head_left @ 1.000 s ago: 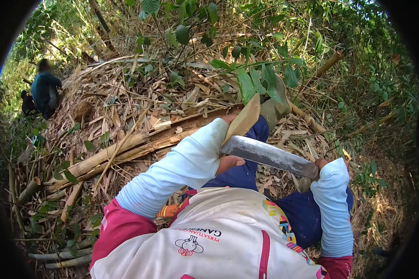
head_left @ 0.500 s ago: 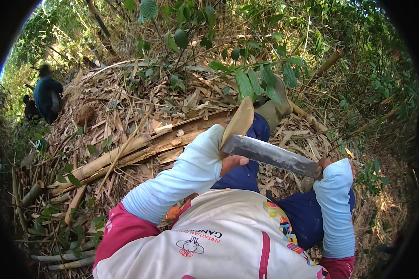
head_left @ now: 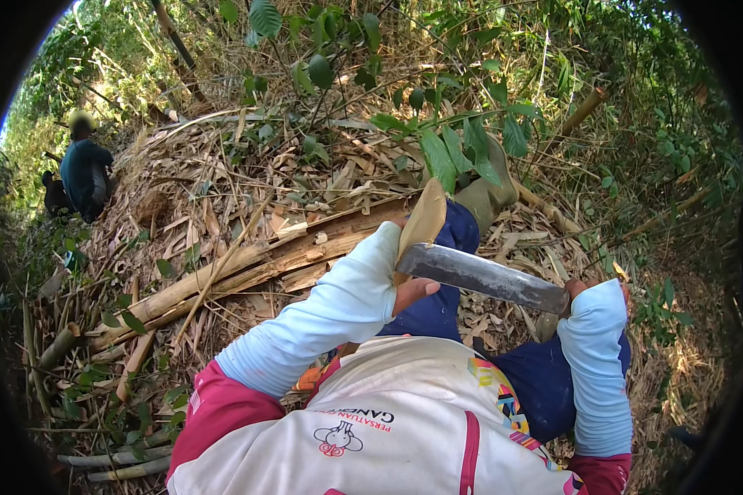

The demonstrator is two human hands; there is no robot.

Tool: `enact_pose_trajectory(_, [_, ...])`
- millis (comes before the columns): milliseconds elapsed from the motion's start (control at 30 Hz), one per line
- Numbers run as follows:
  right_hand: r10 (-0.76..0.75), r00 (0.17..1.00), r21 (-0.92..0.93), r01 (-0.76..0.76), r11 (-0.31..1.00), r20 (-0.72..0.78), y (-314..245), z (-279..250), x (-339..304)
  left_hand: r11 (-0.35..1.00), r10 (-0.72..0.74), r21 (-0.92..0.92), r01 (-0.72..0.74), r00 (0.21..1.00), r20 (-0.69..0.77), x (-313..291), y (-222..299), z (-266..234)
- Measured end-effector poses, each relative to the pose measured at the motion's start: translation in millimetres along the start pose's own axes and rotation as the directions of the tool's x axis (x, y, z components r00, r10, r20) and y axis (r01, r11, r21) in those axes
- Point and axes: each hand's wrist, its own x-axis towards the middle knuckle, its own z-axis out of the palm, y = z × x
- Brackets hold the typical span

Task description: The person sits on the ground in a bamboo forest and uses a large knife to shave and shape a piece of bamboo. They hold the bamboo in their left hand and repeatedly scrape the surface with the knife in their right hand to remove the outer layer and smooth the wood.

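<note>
My left hand (head_left: pixel 411 294), its thumb showing below a light blue sleeve, grips a pale, tan wooden piece (head_left: pixel 425 216) with a rounded upper end. The fingers behind that piece are hidden. Closed around the dark end of a broad machete (head_left: pixel 487 276) is my right hand (head_left: pixel 580 290). The grey blade lies crosswise above my blue trousers (head_left: pixel 437 309), and its far end meets the wooden piece just above my left thumb.
A split bamboo log (head_left: pixel 223 276) lies aslant over dry leaf litter (head_left: pixel 338 177). Leafy green stems (head_left: pixel 454 153) hang near my boot (head_left: pixel 494 186). Cut poles (head_left: pixel 128 462) lie at lower left. Another person (head_left: pixel 87 177) in dark clothing is at far left.
The wooden piece in my left hand has shifted slightly right and down. The machete stays against it almost in place.
</note>
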Motion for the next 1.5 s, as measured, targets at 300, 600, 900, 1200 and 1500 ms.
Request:
enact_pose_trajectory(300, [0.017, 1.0, 0.023, -0.016, 1.0, -0.011, -2.8, 1.2, -2.3, 0.999, 0.054, 0.008, -0.054, 0.998, -0.024, -2.7, 11.3, -4.6])
enact_pose_trajectory(600, [0.019, 0.999, -0.017, -0.019, 1.0, -0.03, -1.0, 6.7, -2.6, 0.995, 0.089, 0.049, -0.085, 0.992, -0.086, -5.2, 10.8, -0.2])
enact_pose_trajectory(900, [0.071, 0.997, 0.044, -0.071, 0.996, 0.017, -3.1, 0.1, -0.9, 1.0, 0.005, 0.009, -0.004, 0.991, -0.135, -3.0, 9.0, 10.0])
enact_pose_trajectory(1200, [0.048, 0.998, 0.051, -0.046, 0.998, -0.043, 2.5, 5.9, -2.9, 0.984, 0.044, -0.172, -0.05, 0.998, -0.036, 2.0, -4.5, 7.5])
enact_pose_trajectory(1500, [0.047, 0.998, -0.013, -0.047, 0.999, 0.033, 2.0, 3.6, -4.3, 0.998, 0.054, -0.038, -0.055, 0.997, -0.047, -0.5, -2.3, 9.2])
